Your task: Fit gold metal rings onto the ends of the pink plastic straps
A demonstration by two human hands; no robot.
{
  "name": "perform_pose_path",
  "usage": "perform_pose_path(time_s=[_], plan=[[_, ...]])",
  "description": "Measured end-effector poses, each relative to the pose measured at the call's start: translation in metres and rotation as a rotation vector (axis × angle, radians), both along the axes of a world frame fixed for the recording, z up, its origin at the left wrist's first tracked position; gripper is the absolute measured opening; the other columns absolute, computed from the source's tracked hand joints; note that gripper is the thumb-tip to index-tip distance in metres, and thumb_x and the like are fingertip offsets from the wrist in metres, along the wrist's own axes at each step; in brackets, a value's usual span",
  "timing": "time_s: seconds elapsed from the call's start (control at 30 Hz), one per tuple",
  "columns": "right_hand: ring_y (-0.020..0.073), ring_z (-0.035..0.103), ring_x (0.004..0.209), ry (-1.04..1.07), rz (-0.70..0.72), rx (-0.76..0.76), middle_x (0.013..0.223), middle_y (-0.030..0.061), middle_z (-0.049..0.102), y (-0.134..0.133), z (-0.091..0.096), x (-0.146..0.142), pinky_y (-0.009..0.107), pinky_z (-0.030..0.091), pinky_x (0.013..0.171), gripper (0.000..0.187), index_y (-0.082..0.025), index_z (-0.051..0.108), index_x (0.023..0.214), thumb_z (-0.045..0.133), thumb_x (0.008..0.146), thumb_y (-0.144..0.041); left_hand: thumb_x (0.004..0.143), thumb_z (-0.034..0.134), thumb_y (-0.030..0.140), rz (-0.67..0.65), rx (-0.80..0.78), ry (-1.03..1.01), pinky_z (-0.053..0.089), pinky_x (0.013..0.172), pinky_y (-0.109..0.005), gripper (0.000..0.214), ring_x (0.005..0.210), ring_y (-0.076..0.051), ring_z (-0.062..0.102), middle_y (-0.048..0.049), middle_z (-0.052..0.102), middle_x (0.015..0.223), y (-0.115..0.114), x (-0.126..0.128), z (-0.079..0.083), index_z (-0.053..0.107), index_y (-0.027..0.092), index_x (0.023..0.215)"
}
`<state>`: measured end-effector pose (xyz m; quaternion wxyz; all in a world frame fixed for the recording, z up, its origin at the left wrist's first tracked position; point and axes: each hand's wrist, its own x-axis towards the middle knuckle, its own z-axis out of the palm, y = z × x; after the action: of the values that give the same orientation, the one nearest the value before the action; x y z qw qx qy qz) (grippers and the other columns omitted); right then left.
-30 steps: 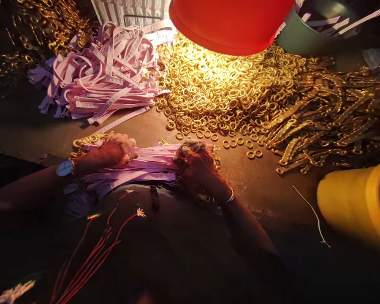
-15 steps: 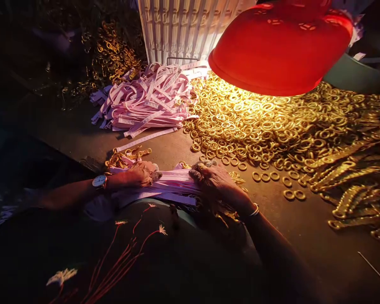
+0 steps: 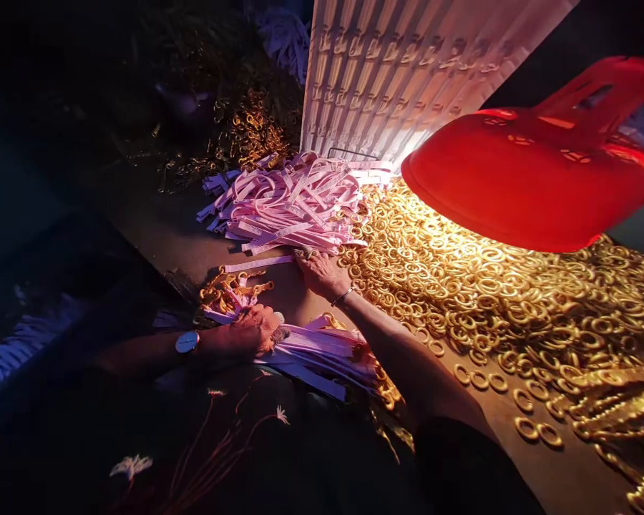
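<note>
My left hand (image 3: 257, 330), with a watch on its wrist, is closed round a bundle of pink straps (image 3: 314, 347) with gold metal fittings at their ends. The bundle lies across my lap at the table's edge. My right hand (image 3: 322, 275), wearing a bracelet, is stretched forward with its fingers bent down on the end of a single pink strap (image 3: 257, 263) on the table. Coverings show on the fingertips of both hands. Just beyond my right hand is a tangled heap of pink straps (image 3: 295, 204). Gold fittings (image 3: 228, 293) lie beside my left hand.
A red lamp (image 3: 526, 179) hangs low over a large spread of gold rings (image 3: 461, 272). Behind the strap heap stands a pale ribbed panel (image 3: 397, 79). More gold pieces lie at the back left (image 3: 257, 129) and front right (image 3: 617, 400).
My right hand has let go of the strap bundle and moved forward to the single strap by the heap. My left hand still grips the bundle. The view has turned left and tilted.
</note>
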<state>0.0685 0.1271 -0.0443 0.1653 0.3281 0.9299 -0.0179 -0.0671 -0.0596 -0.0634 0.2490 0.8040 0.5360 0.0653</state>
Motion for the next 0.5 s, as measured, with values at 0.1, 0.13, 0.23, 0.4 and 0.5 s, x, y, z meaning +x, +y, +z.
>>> perform_pose_path(time_s=[0.1, 0.13, 0.23, 0.4, 0.5], plan=[[0.0313, 0.048, 0.120, 0.013, -0.021, 0.066, 0.129, 0.0245, 0.058, 0.005, -0.009, 0.011, 0.044, 0.030, 0.103, 0.049, -0.009, 0.050, 0.141, 0.029, 0.097, -0.013, 0.096, 0.044, 0.033, 0.016, -0.047, -0.074, 0.042, 0.078, -0.033, 0.025, 0.085, -0.022, 0.056, -0.0120, 0.061, 0.094, 0.011, -0.005, -0.001, 0.060, 0.014, 0.094], [0.0310, 0.050, 0.117, 0.021, -0.036, 0.068, 0.125, 0.0246, 0.060, 0.007, -0.010, 0.016, 0.045, 0.030, 0.103, 0.048, -0.008, 0.051, 0.140, 0.031, 0.096, -0.012, 0.095, 0.046, 0.033, 0.000, -0.055, -0.098, 0.043, 0.078, -0.032, 0.024, 0.085, -0.022, 0.056, -0.0119, 0.061, 0.095, 0.016, -0.006, 0.000, 0.060, 0.014, 0.094], [0.0291, 0.058, 0.105, 0.006, -0.116, 0.035, 0.111, 0.0209, 0.066, 0.012, -0.002, 0.034, 0.043, 0.036, 0.096, 0.050, -0.008, 0.052, 0.137, 0.041, 0.088, -0.010, 0.089, 0.054, 0.029, -0.015, -0.015, -0.149, 0.045, 0.078, -0.032, 0.020, 0.086, -0.022, 0.057, -0.0121, 0.062, 0.098, 0.037, -0.008, 0.006, 0.062, 0.013, 0.098], [0.0239, 0.060, 0.091, 0.081, -0.380, -0.016, 0.100, 0.0168, 0.068, 0.012, 0.020, 0.080, 0.033, 0.042, 0.079, 0.050, -0.007, 0.056, 0.128, 0.050, 0.078, -0.008, 0.079, 0.061, 0.021, 0.100, 0.191, -0.213, 0.045, 0.094, -0.042, 0.029, 0.106, -0.030, 0.055, -0.0166, 0.059, 0.111, 0.087, 0.010, 0.022, 0.063, 0.011, 0.106], [0.0160, 0.057, 0.077, 0.454, -0.553, -0.174, 0.089, 0.0079, 0.067, -0.004, 0.035, 0.113, 0.028, 0.044, 0.072, 0.045, -0.010, 0.053, 0.128, 0.051, 0.084, -0.019, 0.075, 0.065, 0.018, 0.048, 0.250, -0.237, 0.043, 0.100, -0.044, 0.037, 0.111, -0.031, 0.053, -0.0157, 0.059, 0.110, 0.115, 0.032, 0.027, 0.061, 0.010, 0.111]])
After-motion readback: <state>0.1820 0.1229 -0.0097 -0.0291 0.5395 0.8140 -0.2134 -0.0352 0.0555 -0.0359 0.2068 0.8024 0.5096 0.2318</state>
